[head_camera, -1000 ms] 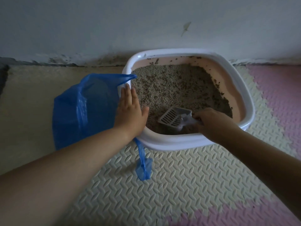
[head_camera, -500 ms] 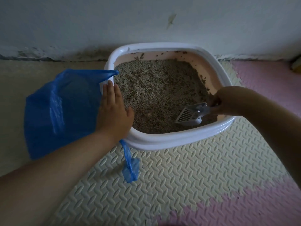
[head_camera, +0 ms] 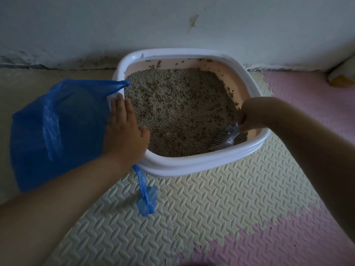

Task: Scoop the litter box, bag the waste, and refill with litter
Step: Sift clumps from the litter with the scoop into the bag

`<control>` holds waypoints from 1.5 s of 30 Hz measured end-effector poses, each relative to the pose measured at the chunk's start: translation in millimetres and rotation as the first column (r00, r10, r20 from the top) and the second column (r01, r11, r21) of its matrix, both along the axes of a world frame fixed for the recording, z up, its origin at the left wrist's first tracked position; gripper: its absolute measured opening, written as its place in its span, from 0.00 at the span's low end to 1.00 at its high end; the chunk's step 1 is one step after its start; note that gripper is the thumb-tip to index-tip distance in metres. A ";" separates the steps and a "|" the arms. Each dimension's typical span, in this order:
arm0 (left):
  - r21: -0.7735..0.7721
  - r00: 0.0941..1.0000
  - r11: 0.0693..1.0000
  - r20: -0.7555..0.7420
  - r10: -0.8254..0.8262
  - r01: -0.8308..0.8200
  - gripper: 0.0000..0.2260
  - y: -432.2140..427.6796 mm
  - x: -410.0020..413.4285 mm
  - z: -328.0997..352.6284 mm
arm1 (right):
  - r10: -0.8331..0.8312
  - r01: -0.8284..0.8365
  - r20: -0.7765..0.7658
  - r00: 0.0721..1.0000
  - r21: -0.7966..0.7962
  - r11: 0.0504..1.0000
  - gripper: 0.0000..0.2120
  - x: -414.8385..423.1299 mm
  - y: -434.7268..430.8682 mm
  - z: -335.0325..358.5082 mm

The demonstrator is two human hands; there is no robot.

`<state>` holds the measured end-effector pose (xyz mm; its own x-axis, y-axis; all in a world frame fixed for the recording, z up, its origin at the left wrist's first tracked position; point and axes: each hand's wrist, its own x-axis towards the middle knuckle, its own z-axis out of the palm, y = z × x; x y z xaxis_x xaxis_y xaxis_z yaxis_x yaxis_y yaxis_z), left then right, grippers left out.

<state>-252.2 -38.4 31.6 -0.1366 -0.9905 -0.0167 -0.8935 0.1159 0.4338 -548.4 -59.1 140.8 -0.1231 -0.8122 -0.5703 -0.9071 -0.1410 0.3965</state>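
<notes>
Now we've swept the slotted scoop (head_camera: 224, 139) across to the lower-right corner of the litter box (head_camera: 192, 167) mid-frame, right hand (head_camera: 249, 116) clenched round its handle, left hand (head_camera: 124, 135) flat and pinning the blue bag (head_camera: 57, 131) to the left rim, so sifting looks barely begun.

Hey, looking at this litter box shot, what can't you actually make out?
Head view only:
- Scoop: the handle is hidden inside the right hand. Its tip dips behind the litter box rim, so any load is unclear.
- Blue bag: contents too dim to see.
- Left hand: its palm hides what it presses.
- Pale object at right edge: cut off by the frame.
</notes>
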 end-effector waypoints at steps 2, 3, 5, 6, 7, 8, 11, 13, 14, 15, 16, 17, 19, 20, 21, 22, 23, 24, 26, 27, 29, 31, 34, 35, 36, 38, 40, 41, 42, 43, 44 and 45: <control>0.003 1.000 1.000 -0.019 0.001 -0.001 0.34 0.9 0.0 1.0 | 0.021 -0.020 0.032 0.999 -0.012 1.000 0.17 3.3 1.1 -5.5; 0.007 1.000 1.000 -0.027 0.003 -0.003 0.34 1.3 0.0 1.3 | 0.030 -0.028 0.046 0.999 -0.026 0.999 0.17 3.9 2.0 -6.7; 0.012 0.999 1.000 -0.039 0.007 -0.007 0.34 1.9 -0.1 1.8 | 0.039 -0.035 0.070 0.997 -0.053 0.998 0.16 1.4 4.4 -8.0; 0.012 0.999 1.000 -0.042 0.008 -0.007 0.34 2.2 -0.1 1.9 | 0.035 -0.029 0.088 0.996 -0.060 0.998 0.15 -1.2 6.1 -8.5; 0.011 0.999 1.000 -0.044 0.007 -0.007 0.33 2.4 0.0 1.9 | 0.026 -0.018 0.110 0.994 -0.066 0.998 0.15 -3.7 8.4 -9.1; 0.010 0.999 1.000 -0.044 0.008 -0.008 0.33 2.5 0.3 1.7 | 0.012 -0.002 0.132 0.991 -0.071 0.997 0.15 -6.6 10.7 -10.6; 0.002 0.999 1.000 -0.050 0.007 -0.007 0.33 2.3 0.6 0.9 | -0.044 0.061 0.172 0.984 -0.095 0.994 0.17 -11.7 20.9 -15.6; -0.001 0.998 1.000 -0.055 0.010 -0.010 0.33 2.1 0.9 0.1 | -0.070 0.096 0.191 0.979 -0.127 0.987 0.21 -13.4 27.4 -19.7; -0.004 0.998 1.000 -0.059 0.011 -0.011 0.33 2.0 1.0 -0.3 | -0.079 0.108 0.202 0.976 -0.139 0.984 0.23 -14.2 29.9 -21.0; -0.005 0.998 1.000 -0.063 0.009 -0.009 0.33 2.0 1.3 -0.5 | -0.086 0.119 0.213 0.973 -0.147 0.982 0.24 -16.0 31.7 -22.2; -0.005 0.998 1.000 -0.067 0.006 -0.007 0.33 2.2 1.3 -0.7 | -0.095 0.131 0.226 0.969 -0.150 0.980 0.23 -18.6 32.9 -23.3; -0.005 0.997 1.000 -0.071 0.003 -0.004 0.33 2.2 1.5 -0.7 | -0.103 0.143 0.244 0.964 -0.153 0.978 0.21 -21.0 34.2 -24.6; -0.010 0.997 1.000 -0.077 -0.003 0.002 0.33 2.2 2.0 -1.0 | -0.115 0.164 0.286 0.951 -0.154 0.974 0.19 -25.3 36.5 -28.1; -0.013 0.997 1.000 -0.077 -0.006 0.005 0.33 2.2 2.1 -1.1 | -0.116 0.170 0.305 0.945 -0.155 0.973 0.18 -26.5 37.3 -29.7; -0.016 0.997 1.000 -0.078 -0.007 0.006 0.33 2.0 2.3 -1.1 | -0.114 0.173 0.322 0.940 -0.160 0.972 0.17 -27.3 38.3 -31.2; -0.018 0.997 1.000 -0.079 -0.008 0.007 0.33 1.8 2.2 -1.3 | -0.118 0.182 0.338 0.934 -0.162 0.970 0.15 -27.4 39.0 -32.5; -0.022 0.997 1.000 -0.080 -0.008 0.006 0.33 1.5 2.2 -1.5 | -0.125 0.193 0.358 0.925 -0.161 0.968 0.13 -27.0 39.6 -34.2; -0.027 0.997 1.000 -0.080 -0.007 0.005 0.33 1.6 1.9 -2.0 | -0.134 0.206 0.380 0.915 -0.155 0.966 0.12 -25.6 40.0 -36.5; -0.032 0.997 0.999 -0.080 -0.003 0.000 0.33 1.3 1.3 -2.8 | -0.150 0.228 0.424 0.893 -0.140 0.964 0.10 -19.2 40.5 -44.1; -0.029 0.997 1.000 -0.080 -0.001 -0.001 0.33 1.4 1.3 -2.8 | -0.156 0.238 0.437 0.886 -0.139 0.961 0.10 -14.3 40.5 -49.2; -0.028 0.997 1.000 -0.079 -0.001 -0.002 0.33 1.6 1.4 -2.8 | -0.178 0.274 0.463 0.868 -0.148 0.950 0.10 -2.3 38.6 -57.8; -0.036 0.997 0.999 -0.078 -0.003 0.000 0.33 1.2 1.4 -2.6 | -0.206 0.320 0.508 0.836 -0.147 0.936 0.08 9.9 35.2 -64.6; -0.038 0.997 0.999 -0.073 -0.004 0.001 0.33 1.2 1.4 -3.2 | -0.239 0.396 0.595 0.768 -0.147 0.906 0.04 25.6 30.9 -73.6; -0.038 0.998 0.999 -0.071 -0.002 0.000 0.33 1.1 1.5 -3.5 | -0.238 0.412 0.618 0.749 -0.153 0.898 0.04 31.0 29.3 -76.7; -0.039 0.998 0.999 -0.069 -0.001 -0.001 0.33 1.3 1.8 -3.8 | -0.233 0.421 0.632 0.739 -0.163 0.892 0.04 36.6 26.9 -79.5; -0.037 0.998 0.999 -0.070 -0.004 0.001 0.32 1.7 2.2 -3.2 | -0.209 0.420 0.637 0.742 -0.198 0.886 0.05 48.7 19.7 -84.5; -0.029 0.997 1.000 -0.073 -0.006 0.004 0.32 2.2 2.2 -2.2 | -0.185 0.416 0.634 0.751 -0.237 0.878 0.07 60.1 9.7 -88.4; -0.025 0.997 1.000 -0.072 -0.004 0.002 0.32 2.1 2.1 -2.1 | -0.181 0.422 0.637 0.750 -0.249 0.872 0.07 64.7 3.9 -90.2; -0.022 0.997 1.000 -0.071 -0.002 0.001 0.32 2.0 1.8 -2.2 | -0.184 0.433 0.643 0.744 -0.253 0.865 0.06 69.0 -2.4 -91.4; -0.022 0.997 1.000 -0.072 0.000 -0.002 0.32 1.9 1.5 -2.4 | -0.187 0.444 0.654 0.733 -0.253 0.860 0.06 72.5 -8.8 -92.8; -0.024 0.997 1.000 -0.076 0.003 -0.005 0.32 2.0 1.4 -2.8 | -0.186 0.453 0.665 0.723 -0.254 0.855 0.06 75.3 -14.6 -94.2; -0.025 0.997 1.000 -0.082 0.005 -0.008 0.32 1.9 1.4 -3.6 | -0.185 0.462 0.677 0.713 -0.255 0.849 0.07 77.7 -20.8 -96.7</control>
<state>-250.9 -36.5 28.0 -0.1300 -0.9913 0.0194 -0.8560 0.1221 0.5023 -470.7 -79.9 44.1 -0.1624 -0.9491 -0.2699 -0.9210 0.2439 -0.3038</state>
